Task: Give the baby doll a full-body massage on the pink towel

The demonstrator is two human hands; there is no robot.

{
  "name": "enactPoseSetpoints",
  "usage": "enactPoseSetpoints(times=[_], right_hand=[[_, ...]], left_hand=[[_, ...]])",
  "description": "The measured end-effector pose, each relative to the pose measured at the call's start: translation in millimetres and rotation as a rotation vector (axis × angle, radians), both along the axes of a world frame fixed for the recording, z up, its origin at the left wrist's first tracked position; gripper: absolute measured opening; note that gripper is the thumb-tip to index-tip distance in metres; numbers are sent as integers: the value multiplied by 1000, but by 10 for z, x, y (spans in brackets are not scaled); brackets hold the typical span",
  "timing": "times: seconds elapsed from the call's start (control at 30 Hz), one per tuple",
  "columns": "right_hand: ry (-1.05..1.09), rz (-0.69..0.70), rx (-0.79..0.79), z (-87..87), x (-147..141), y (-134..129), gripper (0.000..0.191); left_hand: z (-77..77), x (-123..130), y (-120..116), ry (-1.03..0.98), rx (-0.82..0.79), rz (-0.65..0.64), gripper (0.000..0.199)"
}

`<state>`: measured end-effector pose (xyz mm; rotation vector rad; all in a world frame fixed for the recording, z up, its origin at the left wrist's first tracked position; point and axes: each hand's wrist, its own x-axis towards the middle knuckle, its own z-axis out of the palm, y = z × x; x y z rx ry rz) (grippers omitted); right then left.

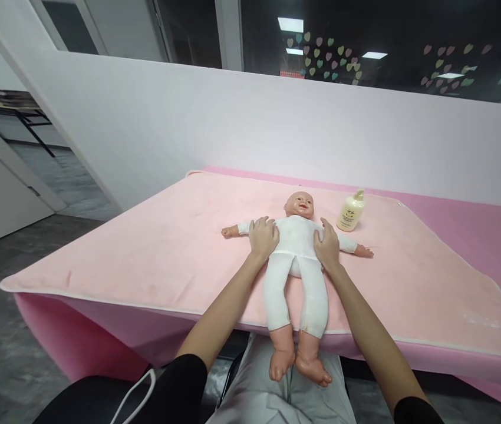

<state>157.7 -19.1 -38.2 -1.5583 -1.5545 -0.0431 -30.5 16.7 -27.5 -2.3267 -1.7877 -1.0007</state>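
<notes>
A baby doll (295, 238) with a white cloth body lies on its back, head toward the wall and arms spread wide. Its feet hang past the near edge of the pink blanket (166, 235). My left hand (263, 237) rests against the doll's side and upper arm at the left, fingers apart. On the opposite side, my right hand (327, 244) touches the doll's side near the other arm, fingers also spread. Neither hand is closed around the doll. A pale yellow pump bottle (350, 213) stands upright beyond the doll's arm on the right.
Beneath the blanket is a pink table cover (462, 227), hanging over the front edge. A white wall (277, 123) rises behind the table, with dark glass above it. My lap (277, 400) is close to the front edge, under the doll's feet.
</notes>
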Motion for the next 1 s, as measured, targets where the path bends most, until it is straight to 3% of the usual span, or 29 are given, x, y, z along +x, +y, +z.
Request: enactPoseSetpoints(times=[0.13, 0.2, 0.27, 0.4, 0.57, 0.77, 1.0], right_hand=[[-77, 234, -82, 13, -43, 21, 47], [-114, 251, -189, -12, 0, 40, 48], [-153, 149, -275, -44, 98, 50, 51], [-284, -140, -355, -83, 333, 29, 57], [-373, -382, -381, -106, 442, 6, 63], [-334, -513, -307, -135, 518, 1, 60], [-279, -570, -378, -84, 598, -62, 53]], left_hand=[[7, 26, 61, 65, -97, -273, 42], [-31, 17, 114, 91, -195, -299, 45], [-84, -25, 162, 95, -233, -203, 50], [-177, -181, 207, 75, -156, -17, 54], [-176, -307, 179, 67, -140, 221, 57], [-116, -319, 195, 79, -129, 260, 52], [-73, -432, 233, 56, -169, 357, 49]])
